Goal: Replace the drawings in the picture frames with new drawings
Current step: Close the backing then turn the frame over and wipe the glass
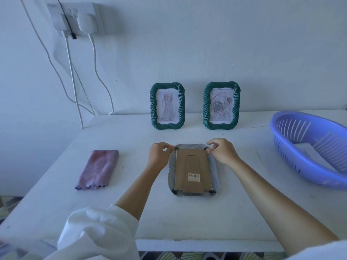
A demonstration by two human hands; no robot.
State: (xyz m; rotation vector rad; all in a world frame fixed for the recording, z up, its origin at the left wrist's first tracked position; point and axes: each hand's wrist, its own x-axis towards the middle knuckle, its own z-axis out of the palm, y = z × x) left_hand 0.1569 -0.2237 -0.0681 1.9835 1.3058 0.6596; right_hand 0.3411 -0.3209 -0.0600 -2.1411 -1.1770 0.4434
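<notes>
Blue basket [319, 177] holds white paper [307, 149]; left fingers [165, 145], right fingers [213, 142] pinch face-down frame [189, 166] top corners.

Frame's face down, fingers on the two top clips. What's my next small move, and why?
Probably swivel both clips outward, off the cardboard backing. The left hand pinches the top-left clip and the right hand the top-right clip of the face-down frame; the backing likely can't lift until they clear it.

Barcode sticker [194, 177] on frame backing [191, 164]; print illegible.
</notes>
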